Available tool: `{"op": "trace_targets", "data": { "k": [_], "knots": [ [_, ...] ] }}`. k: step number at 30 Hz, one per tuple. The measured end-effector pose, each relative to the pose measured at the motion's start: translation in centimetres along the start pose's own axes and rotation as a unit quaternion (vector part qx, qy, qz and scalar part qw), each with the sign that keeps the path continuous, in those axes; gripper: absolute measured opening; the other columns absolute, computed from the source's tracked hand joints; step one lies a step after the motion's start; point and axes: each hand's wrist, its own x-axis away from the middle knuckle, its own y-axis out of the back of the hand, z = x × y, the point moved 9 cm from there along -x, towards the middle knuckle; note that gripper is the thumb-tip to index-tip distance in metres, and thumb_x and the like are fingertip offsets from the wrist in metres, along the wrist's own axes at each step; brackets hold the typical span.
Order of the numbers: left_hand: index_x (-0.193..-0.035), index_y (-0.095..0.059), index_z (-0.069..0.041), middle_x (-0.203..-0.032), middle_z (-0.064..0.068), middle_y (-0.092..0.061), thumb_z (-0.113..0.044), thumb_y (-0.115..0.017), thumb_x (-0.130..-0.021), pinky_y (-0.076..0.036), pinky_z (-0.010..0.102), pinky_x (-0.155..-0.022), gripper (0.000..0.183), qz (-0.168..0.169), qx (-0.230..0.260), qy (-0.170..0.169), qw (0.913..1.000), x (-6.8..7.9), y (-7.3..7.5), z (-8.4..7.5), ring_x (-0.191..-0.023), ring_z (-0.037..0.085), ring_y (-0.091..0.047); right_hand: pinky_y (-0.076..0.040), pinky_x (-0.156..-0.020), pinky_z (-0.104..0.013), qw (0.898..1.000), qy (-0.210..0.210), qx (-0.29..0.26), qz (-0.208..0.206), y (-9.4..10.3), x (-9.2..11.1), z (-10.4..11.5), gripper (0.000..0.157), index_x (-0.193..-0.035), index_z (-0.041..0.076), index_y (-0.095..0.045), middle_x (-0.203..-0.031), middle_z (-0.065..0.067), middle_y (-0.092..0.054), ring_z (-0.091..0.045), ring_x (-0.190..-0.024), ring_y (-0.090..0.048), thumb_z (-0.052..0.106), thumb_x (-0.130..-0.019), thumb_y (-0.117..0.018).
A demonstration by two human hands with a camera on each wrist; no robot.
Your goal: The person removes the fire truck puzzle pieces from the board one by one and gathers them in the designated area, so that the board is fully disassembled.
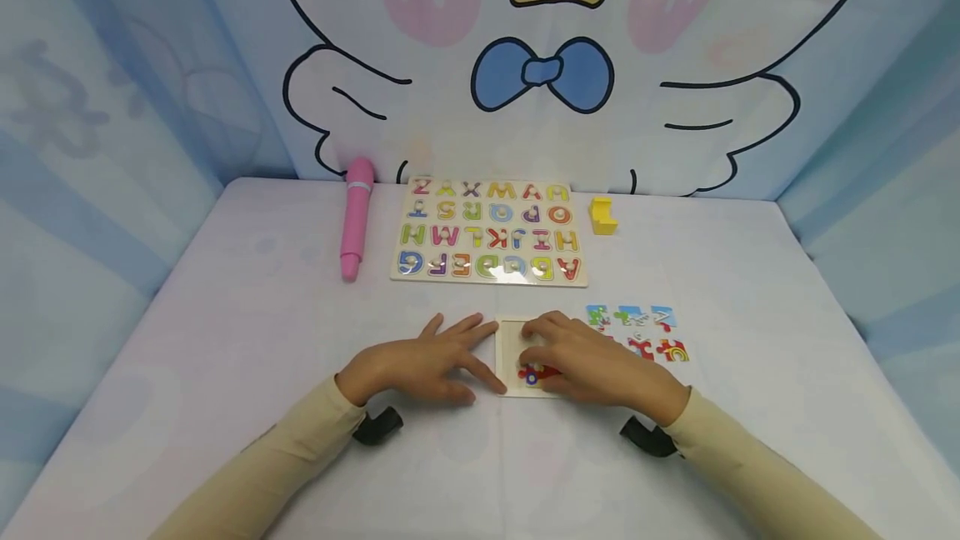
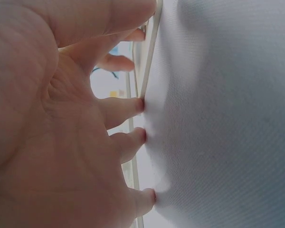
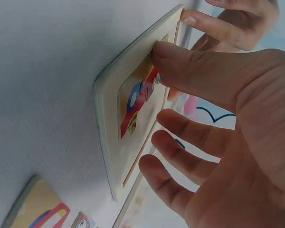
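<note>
A small wooden jigsaw tray (image 1: 506,357) lies flat on the table, with red and blue picture pieces (image 1: 531,375) in its lower part. My left hand (image 1: 423,365) is spread out, two fingertips touching the tray's left edge. Over the tray, my right hand (image 1: 592,361) touches the pieces with its thumb (image 3: 175,61). The other right fingers bend loosely above the board, and part of the index finger is hidden behind the thumb in the right wrist view. Several loose jigsaw pieces (image 1: 663,317) lie to the right, some partly covered by this hand.
Behind the tray lies a wooden alphabet board (image 1: 487,280) with colourful letters. A pink pen-shaped toy (image 1: 357,219) is at its left, a yellow block (image 1: 602,216) at its right. A printed cloth backdrop (image 1: 540,136) rises at the table's far edge.
</note>
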Motion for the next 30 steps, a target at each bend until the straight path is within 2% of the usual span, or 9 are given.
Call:
{"op": "trace_targets", "data": {
  "k": [5, 12, 23, 28, 30],
  "knots": [
    [-0.126, -0.074, -0.037, -0.17, 0.006, -0.019, -0.019, -0.071, -0.096, 0.004, 0.071, -0.116, 0.036, 0.001, 0.0, 0.008, 1.0, -0.03, 0.05, -0.02, -0.158, 0.031, 0.0, -0.052, -0.091, -0.036, 1.0, -0.001, -0.021, -0.002, -0.11, 0.03, 0.18, 0.024, -0.11, 0.014, -0.073, -0.117, -0.005, -0.061, -0.021, -0.108, -0.053, 0.013, -0.088, -0.082],
    [-0.126, -0.074, -0.037, -0.17, 0.006, -0.019, -0.019, -0.071, -0.096, 0.004, 0.071, -0.116, 0.036, 0.004, 0.001, 0.014, 0.9999, -0.03, 0.03, -0.04, -0.158, 0.031, 0.001, -0.054, -0.081, -0.031, 0.998, -0.039, -0.057, 0.006, -0.67, 0.27, -0.2, 0.03, -0.115, 0.014, -0.068, -0.103, 0.004, -0.058, -0.012, -0.094, -0.054, 0.011, -0.088, -0.08],
    [-0.126, -0.074, -0.036, -0.17, 0.007, -0.019, -0.018, -0.071, -0.096, 0.004, 0.071, -0.116, 0.035, 0.004, 0.005, 0.011, 0.9999, 0.02, 0.12, -0.21, -0.158, 0.031, 0.0, -0.049, -0.08, -0.029, 0.993, -0.05, -0.107, -0.017, -0.63, 0.55, -0.16, 0.027, -0.112, 0.014, -0.064, -0.094, 0.008, -0.056, -0.011, -0.091, -0.05, 0.002, -0.09, -0.074],
    [-0.126, -0.074, -0.036, -0.17, 0.007, -0.018, -0.018, -0.071, -0.096, 0.005, 0.07, -0.117, 0.035, 0.004, 0.007, 0.009, 0.9999, 0.0, 0.09, -0.24, -0.158, 0.03, 0.001, -0.048, -0.08, -0.03, 0.992, -0.036, -0.108, -0.047, -0.12, 0.91, 0.12, 0.028, -0.111, 0.012, -0.066, -0.094, 0.008, -0.056, -0.011, -0.092, -0.049, -0.001, -0.088, -0.075],
    [-0.126, -0.074, -0.037, -0.17, 0.006, -0.018, -0.018, -0.071, -0.096, 0.005, 0.07, -0.117, 0.035, 0.005, 0.007, 0.01, 0.9999, -0.03, 0.07, -0.24, -0.158, 0.03, 0.001, -0.048, -0.08, -0.03, 0.992, -0.038, -0.108, -0.047, -0.11, 0.97, 0.13, 0.028, -0.112, 0.013, -0.067, -0.095, 0.008, -0.057, -0.011, -0.092, -0.049, 0.0, -0.088, -0.075]
  ]
}}
